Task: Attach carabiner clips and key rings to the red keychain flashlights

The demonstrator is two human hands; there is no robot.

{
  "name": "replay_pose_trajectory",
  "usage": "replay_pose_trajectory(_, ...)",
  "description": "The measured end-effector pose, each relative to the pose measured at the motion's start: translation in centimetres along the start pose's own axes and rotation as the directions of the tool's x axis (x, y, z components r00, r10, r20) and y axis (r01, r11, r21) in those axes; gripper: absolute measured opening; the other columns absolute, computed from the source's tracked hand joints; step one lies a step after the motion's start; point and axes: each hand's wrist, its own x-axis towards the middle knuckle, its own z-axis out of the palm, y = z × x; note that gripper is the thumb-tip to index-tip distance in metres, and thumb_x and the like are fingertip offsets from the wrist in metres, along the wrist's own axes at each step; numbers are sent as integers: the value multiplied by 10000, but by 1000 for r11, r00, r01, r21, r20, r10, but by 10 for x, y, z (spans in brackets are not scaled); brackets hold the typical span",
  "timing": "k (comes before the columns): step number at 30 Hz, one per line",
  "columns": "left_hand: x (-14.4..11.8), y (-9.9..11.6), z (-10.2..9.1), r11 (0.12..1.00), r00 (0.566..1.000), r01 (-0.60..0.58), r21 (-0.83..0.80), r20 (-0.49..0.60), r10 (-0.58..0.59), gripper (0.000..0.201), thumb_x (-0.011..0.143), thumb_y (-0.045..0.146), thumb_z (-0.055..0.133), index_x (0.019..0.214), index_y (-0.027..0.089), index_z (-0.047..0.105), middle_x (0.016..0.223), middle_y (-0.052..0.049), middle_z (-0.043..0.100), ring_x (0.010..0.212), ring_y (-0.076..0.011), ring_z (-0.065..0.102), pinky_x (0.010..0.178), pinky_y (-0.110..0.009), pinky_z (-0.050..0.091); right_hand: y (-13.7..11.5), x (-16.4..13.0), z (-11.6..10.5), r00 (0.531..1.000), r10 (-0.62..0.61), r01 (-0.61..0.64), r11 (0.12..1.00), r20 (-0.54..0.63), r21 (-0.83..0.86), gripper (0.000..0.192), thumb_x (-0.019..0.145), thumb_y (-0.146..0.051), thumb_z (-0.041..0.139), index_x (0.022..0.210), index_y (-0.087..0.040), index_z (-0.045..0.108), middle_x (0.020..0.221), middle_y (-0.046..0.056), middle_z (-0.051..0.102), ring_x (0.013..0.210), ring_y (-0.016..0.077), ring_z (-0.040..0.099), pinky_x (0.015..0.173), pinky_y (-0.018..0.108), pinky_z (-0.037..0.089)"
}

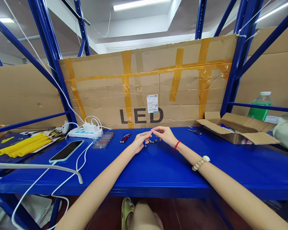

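At the middle of the blue shelf (158, 166), close before the cardboard sheet (146, 92) marked "LED", a small dark blue cylindrical object (144, 142) was held in the left hand (140, 142), its fingers curled around it and closed on it. What exactly the object was could not be told at that size. The right hand (164, 134) was brought up against the left, with thumb and forefinger pinched together at the left fingertips; whether something tiny was gripped between them could not be made out. A red string was worn at the right wrist, and a pale bead bracelet (200, 163) farther up the forearm.

Just beneath and between the two hands, a short row of small metallic parts (153, 140) was laid on the shelf. To the left of the hands, near but apart, a red pen-like item (125, 138) was seen, and beside it a blurred patch. Farther left, a white power strip (85, 131) with plugs was set against the cardboard, and a smartphone (66, 150) was laid face up with a white cable (69, 174) running from it. Yellow tubes (22, 145) were stacked at the far left.

To the right, a small dark tool (195, 131) was left on the shelf, and beyond it an open cardboard box (237, 129). A green bottle (260, 107) was stood behind that box.
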Motion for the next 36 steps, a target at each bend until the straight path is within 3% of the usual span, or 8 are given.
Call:
replay_pose_trajectory(5,-1,1,0,998,999,-46,49,2,46,279,643,237,748,861,86,663,650,4,555,433,-10,342,417,-173,251,-4,-2,-4,999,28,-31,977,-17,-212,306,791,-401,534,922,-160,667,760,39,675,583,132,583,442,214,443)
replay_pose_trajectory(10,2,0,-3,984,994,-103,146,-10,105,231,800,283,594,946,106,616,632,13,544,426,-21,360,426,-169,294,-1,-6,-20,994,54,-97,852,-97,-514,71,746,-233,627,720,-207,688,881,41,668,810,198,600,633,272,430)
replay_pose_trajectory(16,3,-7,-4,927,986,-153,343,-6,165,300,863,397,465,894,116,566,592,-3,569,421,-64,475,425,-185,362,7,-6,-28,986,154,-161,724,-70,-671,21,715,-233,677,705,-233,696,781,10,692,787,188,619,593,247,393)
replay_pose_trajectory(21,2,-11,-5,840,968,-237,489,45,248,267,810,423,528,849,160,561,483,58,511,343,-54,400,380,-175,288,5,-6,-23,988,156,-124,713,-17,-690,41,738,-283,660,745,-268,698,810,-29,700,794,151,623,574,219,381)
replay_pose_trajectory(26,3,-11,-7,790,948,-292,539,56,313,259,787,427,553,866,181,541,415,83,455,396,-63,379,432,-167,277,2,-7,-20,988,153,-92,745,34,-661,35,674,-286,709,679,-255,692,731,-30,695,742,155,626,561,220,382)
replay_pose_trajectory(31,3,-10,-4,795,948,-293,530,57,312,324,860,472,406,923,174,516,543,25,563,434,-80,392,488,-199,335,0,-7,-17,995,87,-51,828,38,-558,220,773,-419,587,796,-231,698,845,22,697,784,182,624,621,258,432)
replay_pose_trajectory(36,4,-9,-3,787,933,-305,536,1,360,310,881,456,387,925,195,549,781,-17,569,661,-114,494,663,-218,393,-2,-7,-4,964,13,78,941,266,-329,312,743,-418,619,973,-213,670,767,-5,690,543,104,611,531,207,463)
